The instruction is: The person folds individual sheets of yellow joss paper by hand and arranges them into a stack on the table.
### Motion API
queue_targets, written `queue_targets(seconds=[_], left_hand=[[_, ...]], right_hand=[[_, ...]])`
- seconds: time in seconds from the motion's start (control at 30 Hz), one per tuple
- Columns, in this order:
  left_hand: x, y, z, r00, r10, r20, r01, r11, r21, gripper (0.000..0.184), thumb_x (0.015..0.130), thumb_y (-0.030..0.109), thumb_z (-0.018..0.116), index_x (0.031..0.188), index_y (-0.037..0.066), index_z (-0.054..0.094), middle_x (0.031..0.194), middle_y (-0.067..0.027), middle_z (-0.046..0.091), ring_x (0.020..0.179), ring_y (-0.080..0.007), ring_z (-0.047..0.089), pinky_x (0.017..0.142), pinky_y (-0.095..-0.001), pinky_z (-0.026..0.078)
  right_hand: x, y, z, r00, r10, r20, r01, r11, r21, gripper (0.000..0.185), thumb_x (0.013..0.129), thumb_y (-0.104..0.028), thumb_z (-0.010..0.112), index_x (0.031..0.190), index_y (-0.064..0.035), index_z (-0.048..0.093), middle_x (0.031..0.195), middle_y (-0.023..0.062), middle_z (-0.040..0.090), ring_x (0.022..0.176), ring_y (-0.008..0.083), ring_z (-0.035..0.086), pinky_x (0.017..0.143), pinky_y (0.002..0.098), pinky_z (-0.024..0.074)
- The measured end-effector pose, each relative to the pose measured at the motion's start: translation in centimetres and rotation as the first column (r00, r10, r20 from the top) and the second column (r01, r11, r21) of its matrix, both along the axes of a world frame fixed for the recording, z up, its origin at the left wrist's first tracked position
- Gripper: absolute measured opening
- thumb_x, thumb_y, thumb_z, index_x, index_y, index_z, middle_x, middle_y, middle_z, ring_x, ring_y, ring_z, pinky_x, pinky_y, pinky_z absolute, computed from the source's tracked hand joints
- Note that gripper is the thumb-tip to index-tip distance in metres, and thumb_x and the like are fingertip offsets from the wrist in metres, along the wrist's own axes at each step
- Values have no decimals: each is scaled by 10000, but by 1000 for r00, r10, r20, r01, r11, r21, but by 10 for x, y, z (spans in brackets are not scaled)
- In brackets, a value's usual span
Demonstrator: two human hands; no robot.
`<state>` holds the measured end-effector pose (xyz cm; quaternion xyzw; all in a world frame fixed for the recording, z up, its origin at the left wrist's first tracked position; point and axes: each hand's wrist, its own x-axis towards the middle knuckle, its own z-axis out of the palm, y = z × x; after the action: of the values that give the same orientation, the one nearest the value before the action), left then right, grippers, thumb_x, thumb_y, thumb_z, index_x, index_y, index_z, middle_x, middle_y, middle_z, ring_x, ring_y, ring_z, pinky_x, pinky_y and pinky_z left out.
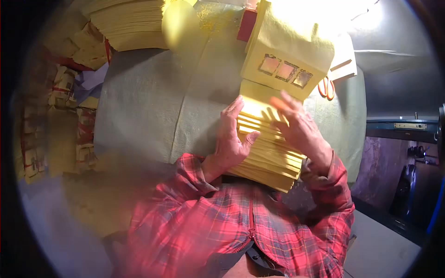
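Observation:
A stack of yellow paper sheets (269, 160), its edges fanned in steps, lies in front of my body. My left hand (229, 139) is against the stack's left side, thumb spread away from the fingers. Over the stack's right part is my right hand (301, 129), slightly blurred, its fingers apart and casting shadows on the paper. One of its fingertips looks orange; I cannot tell whether that is a cover. Beyond the hands, a raised yellow sheet (287, 51) carries three pinkish squares with dark ragged borders.
Orange-handled scissors (327, 88) lie right of the stack, beside a pale block of paper (343, 60). A thick yellow paper pile (127, 25) stands at the back left. Red-tied bundles (85, 125) sit at left. A grey-green cover (143, 102) spreads over the table.

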<state>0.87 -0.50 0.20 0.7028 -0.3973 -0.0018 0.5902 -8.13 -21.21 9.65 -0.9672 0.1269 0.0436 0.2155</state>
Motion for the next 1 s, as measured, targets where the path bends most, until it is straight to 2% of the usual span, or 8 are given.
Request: queue_targets(seconds=[0.03, 0.1, 0.2, 0.47, 0.53, 0.8, 0.9, 1.0], left_hand=[[0, -1, 0, 1000, 2, 3, -2, 1000, -4, 825, 986, 255, 796, 1613, -40, 347, 1606, -277, 454, 1470, -419, 465, 1245, -485, 358], [0, -1, -4, 1000, 8, 24, -8, 1000, 19, 827, 980, 251, 799, 1612, -38, 351, 1602, -275, 458, 1466, -419, 468, 1244, -486, 362], [1, 1, -6, 999, 3, 34, -4, 999, 35, 830, 973, 245, 804, 1611, -37, 354, 1600, -273, 462, 1460, -420, 473, 1241, -488, 366], [0, 2, -6, 1000, -4, -2, 4, 1000, 15, 819, 962, 234, 814, 1593, -46, 372, 1599, -284, 462, 1442, -434, 484, 1232, -499, 374], [-2, 2, -6, 998, -2, -59, 2, 1000, 5, 808, 947, 229, 823, 1568, -61, 395, 1604, -314, 451, 1442, -468, 476, 1231, -524, 373], [8, 3, 11, 991, 68, 113, -67, 998, -8, 806, 1021, 311, 763, 1612, -46, 347, 1633, -266, 433, 1456, -401, 473, 1232, -482, 369], [15, 0, 23, 993, 61, 103, -59, 998, -26, 802, 987, 271, 787, 1590, -58, 373, 1625, -291, 431, 1455, -442, 460, 1233, -512, 356], [12, -3, 27, 995, 36, 92, -34, 999, -27, 793, 968, 244, 800, 1575, -64, 393, 1615, -303, 438, 1449, -465, 459, 1229, -526, 357]], right_hand=[[9, -3, 3, 1000, 2, 3, -2, 1000, -4, 697, 878, -160, 840, 1524, -53, 601, 1626, 245, 509, 1370, 424, 586, 1111, 513, 490], [41, -15, 5, 906, 174, 387, 50, 861, -506, 769, 885, -233, 850, 1566, -56, 540, 1629, 266, 465, 1400, 434, 520, 1162, 585, 417], [81, -49, -7, 905, 84, 417, 259, 670, -696, 887, 861, -215, 867, 1638, -90, 458, 1746, 224, 327, 1532, 422, 402, 1164, 519, 436], [18, -49, -41, 849, 268, 455, 184, 657, -731, 463, 937, -142, 774, 1367, 8, 687, 1597, 241, 525, 1337, 385, 588, 1075, 573, 471], [-13, -25, -46, 914, 171, 368, 66, 832, -551, 303, 966, -111, 733, 1240, 20, 744, 1561, 226, 571, 1278, 354, 633, 1048, 539, 505], [31, -14, 17, 864, 217, 455, 76, 836, -543, 566, 939, -94, 725, 1489, -19, 615, 1635, 266, 465, 1349, 411, 567, 1065, 553, 493], [64, -36, 8, 855, 172, 489, 221, 732, -644, 726, 896, -128, 816, 1571, -65, 554, 1694, 260, 393, 1382, 436, 539, 1122, 544, 453], [75, -65, -16, 862, 176, 475, 285, 606, -743, 671, 917, -136, 802, 1533, -13, 568, 1632, 273, 456, 1356, 426, 559, 1084, 526, 487]])
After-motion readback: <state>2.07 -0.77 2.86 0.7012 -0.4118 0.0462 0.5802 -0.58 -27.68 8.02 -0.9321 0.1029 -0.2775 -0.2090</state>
